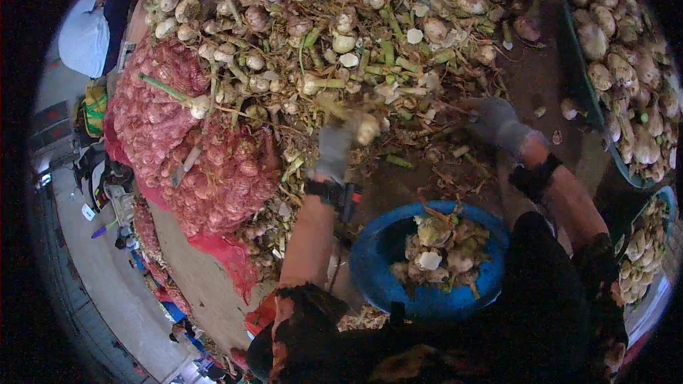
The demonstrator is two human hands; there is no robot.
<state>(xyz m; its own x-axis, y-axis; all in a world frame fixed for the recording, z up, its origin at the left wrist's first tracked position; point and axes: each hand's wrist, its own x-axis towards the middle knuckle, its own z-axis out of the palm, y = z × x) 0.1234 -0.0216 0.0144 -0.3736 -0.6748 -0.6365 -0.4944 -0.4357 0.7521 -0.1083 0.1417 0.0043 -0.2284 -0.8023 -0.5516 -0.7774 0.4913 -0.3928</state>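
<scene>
My left hand [336, 151], in a grey glove and smeared by motion, is at the near edge of a large heap of garlic [306, 7]. A blurred garlic bulb [368, 129] with its stalk is at its fingers and seems to be gripped by them. To the right, my right hand [498, 126], gloved too, reaches over loose stalks and scraps; its fingers are blurred, and whether they hold anything is unclear. Close in front of me stands a blue basin [366, 263] with several garlic bulbs [445, 252] inside.
At the left, red mesh sacks [160, 85] packed with garlic lean against the heap, and a knife-like tool [188, 164] lies on one. Green-edged containers of garlic [626, 78] stand at the right. Another person [89, 32] is at the far left. Cut stalks [398, 161] litter the ground.
</scene>
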